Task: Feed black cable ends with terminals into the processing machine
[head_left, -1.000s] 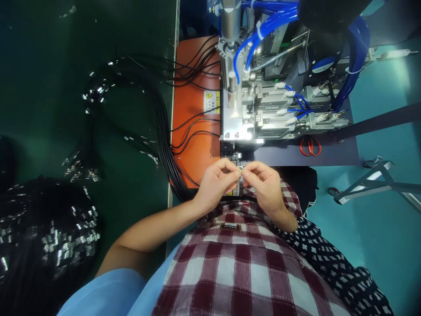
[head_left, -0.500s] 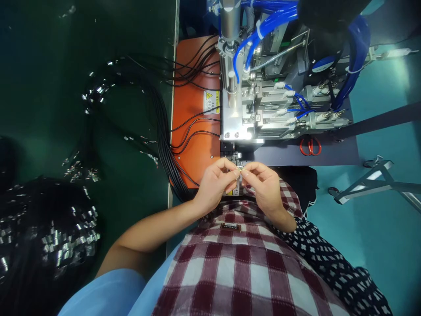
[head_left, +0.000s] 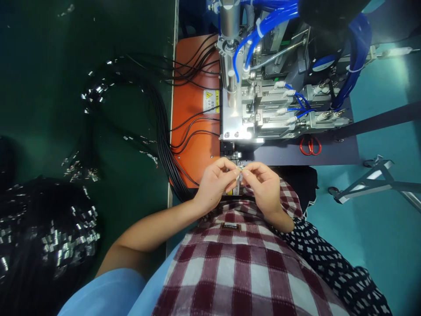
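Note:
My left hand [head_left: 215, 182] and my right hand [head_left: 263, 186] meet in front of my apron, both closed with thumb and forefinger pinched. Between the fingertips show short, thin pale wires [head_left: 241, 167], mostly covered by the fingers and too small to see in detail. Just beyond my hands stands a metal machine [head_left: 235, 127] with its small front fixture [head_left: 232, 153]. A bundle of black cables [head_left: 162, 131] hangs over the left edge of the machine's orange base plate [head_left: 197, 149].
Red-handled scissors [head_left: 310, 146] lie on the dark machine bed at the right. Blue air hoses [head_left: 274, 19] run overhead. Cables with shiny ends pile up [head_left: 70, 232] on the green surface at the left. A metal stand leg [head_left: 365, 177] is at the right.
Almost nothing differs. My fingertips stay pinched together at the same spot, with only a very slight shift of the right hand and of the wires between them.

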`<state>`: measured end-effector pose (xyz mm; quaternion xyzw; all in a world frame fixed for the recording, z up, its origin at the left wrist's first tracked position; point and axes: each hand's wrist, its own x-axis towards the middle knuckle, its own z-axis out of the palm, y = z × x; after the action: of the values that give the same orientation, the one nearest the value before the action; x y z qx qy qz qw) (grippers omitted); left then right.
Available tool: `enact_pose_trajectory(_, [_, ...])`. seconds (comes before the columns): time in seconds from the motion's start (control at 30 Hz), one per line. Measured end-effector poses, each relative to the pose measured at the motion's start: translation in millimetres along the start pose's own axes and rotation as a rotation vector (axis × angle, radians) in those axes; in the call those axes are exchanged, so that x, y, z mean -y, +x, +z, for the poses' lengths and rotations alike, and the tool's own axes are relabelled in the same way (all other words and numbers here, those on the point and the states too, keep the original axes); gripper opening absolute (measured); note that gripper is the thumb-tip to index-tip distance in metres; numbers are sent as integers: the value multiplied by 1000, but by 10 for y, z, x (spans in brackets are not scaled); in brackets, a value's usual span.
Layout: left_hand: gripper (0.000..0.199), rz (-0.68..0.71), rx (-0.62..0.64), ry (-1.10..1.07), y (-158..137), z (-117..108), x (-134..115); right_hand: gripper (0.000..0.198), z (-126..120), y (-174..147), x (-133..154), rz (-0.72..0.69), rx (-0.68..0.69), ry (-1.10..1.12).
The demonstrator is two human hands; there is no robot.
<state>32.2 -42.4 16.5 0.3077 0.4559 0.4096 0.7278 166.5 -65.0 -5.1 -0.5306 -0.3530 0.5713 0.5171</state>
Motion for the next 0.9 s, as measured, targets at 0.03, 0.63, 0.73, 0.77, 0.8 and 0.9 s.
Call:
enact_pose_trajectory(0.03, [22, -7, -5, 8, 2, 0, -2, 10, -12, 8, 4, 18, 0, 1])
enact_pose_trajectory(0.63, [13, 256, -17, 318, -42, -19, 43, 14, -70, 17, 126, -330, -10, -449])
enact_pose_trajectory(0.73, [4, 431, -22, 406, -48, -18, 73, 20, -53, 28, 114, 8, 116, -111])
enact_pose_trajectory(0.77, [3, 450, -12, 403, -43, -18, 76, 22, -50, 30, 105, 92, 157, -18])
enact_pose_trajectory(0.8, [3, 456, 1, 394, -35, -18, 72, 23, -49, 31, 95, 147, 182, 47])
enact_pose_trajectory(0.9, [8, 390, 31, 362, -4, -9, 30, 24, -49, 13, 64, 207, 181, 113])
